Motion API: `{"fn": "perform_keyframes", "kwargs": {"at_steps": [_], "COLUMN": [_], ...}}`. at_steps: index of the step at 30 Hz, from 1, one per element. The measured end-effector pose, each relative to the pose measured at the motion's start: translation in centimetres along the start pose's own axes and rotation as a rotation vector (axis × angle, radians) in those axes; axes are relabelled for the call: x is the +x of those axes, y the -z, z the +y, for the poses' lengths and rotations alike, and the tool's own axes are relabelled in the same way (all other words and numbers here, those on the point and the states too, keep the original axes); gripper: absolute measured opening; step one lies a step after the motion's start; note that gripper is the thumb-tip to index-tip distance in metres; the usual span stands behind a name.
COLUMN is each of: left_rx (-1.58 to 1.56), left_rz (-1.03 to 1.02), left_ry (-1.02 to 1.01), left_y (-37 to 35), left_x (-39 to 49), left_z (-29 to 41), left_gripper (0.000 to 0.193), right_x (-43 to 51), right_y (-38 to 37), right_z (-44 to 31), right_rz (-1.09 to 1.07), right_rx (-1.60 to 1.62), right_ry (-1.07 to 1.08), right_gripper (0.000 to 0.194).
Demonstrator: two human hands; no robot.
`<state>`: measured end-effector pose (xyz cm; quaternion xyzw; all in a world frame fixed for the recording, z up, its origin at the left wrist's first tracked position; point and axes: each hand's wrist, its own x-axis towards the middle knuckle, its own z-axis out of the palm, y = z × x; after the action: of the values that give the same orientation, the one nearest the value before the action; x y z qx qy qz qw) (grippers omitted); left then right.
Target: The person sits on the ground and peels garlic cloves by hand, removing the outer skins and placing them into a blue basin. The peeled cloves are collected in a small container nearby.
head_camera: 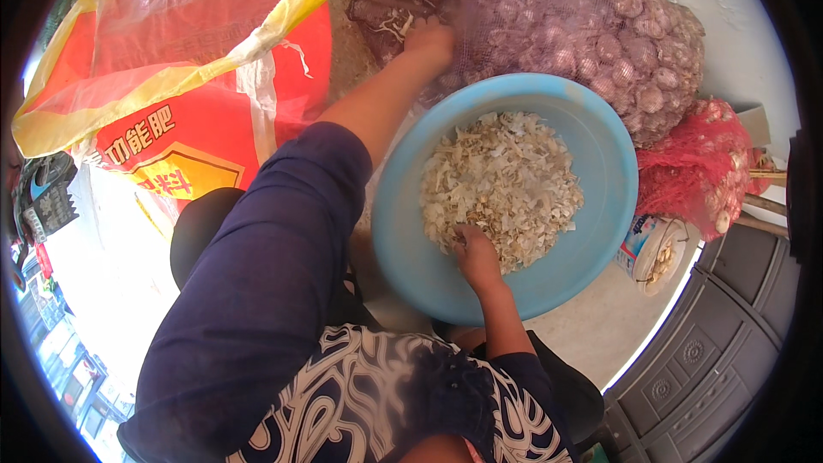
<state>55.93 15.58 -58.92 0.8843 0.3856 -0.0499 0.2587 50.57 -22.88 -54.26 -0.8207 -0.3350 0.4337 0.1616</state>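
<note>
My left hand (pixel 429 42) reaches out past the blue plastic basin to the mouth of a purple mesh sack (pixel 578 26) full of garlic bulbs. Its fingers are partly hidden at the netting, close to some dry stalks or roots (pixel 397 27), so I cannot see whether they grip anything. Inside the basin (pixel 607 161) lies a broad heap of papery garlic skins (pixel 508 180). At the near edge of that heap is my right hand (pixel 479 258), its fingers curled over the skins. Whether something is pinched there cannot be made out.
A red and yellow woven fertilizer bag (pixel 212 103) with printed writing gapes at the left. To the right are a red mesh bag of garlic (pixel 701 167) and a plastic bucket (pixel 656 254) holding pale pieces. A grey panelled metal door (pixel 694 360) stands at the lower right.
</note>
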Motion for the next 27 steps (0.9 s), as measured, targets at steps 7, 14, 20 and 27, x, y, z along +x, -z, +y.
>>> {"fn": "perform_keyframes", "kwargs": {"at_steps": [7,14,20,27], "left_rx": [-0.027,-0.200,-0.226,-0.161], "left_rz": [-0.208,-0.325,-0.271,-0.240], "left_ry": [-0.021,0.087,-0.078,0.093], "left_y": [0.9,-2.0,-1.9,-1.6], "left_x": [-1.7,-1.3,-1.6,-2.2], "left_z": [-0.5,-2.7,-4.0,-5.7], "left_gripper": [0.038,0.057,0.053,0.044], "right_x": [0.0,0.3,-0.6,-1.2], "right_y": [0.0,-0.4,-0.1,0.0], "right_z": [0.0,-0.2,-0.9,-1.1], "right_rz": [0.010,0.047,0.021,0.033], "right_rx": [0.028,-0.039,-0.081,-0.104], "right_ry": [0.010,0.120,0.152,0.122], "right_gripper": [0.033,0.031,0.030,0.030]}}
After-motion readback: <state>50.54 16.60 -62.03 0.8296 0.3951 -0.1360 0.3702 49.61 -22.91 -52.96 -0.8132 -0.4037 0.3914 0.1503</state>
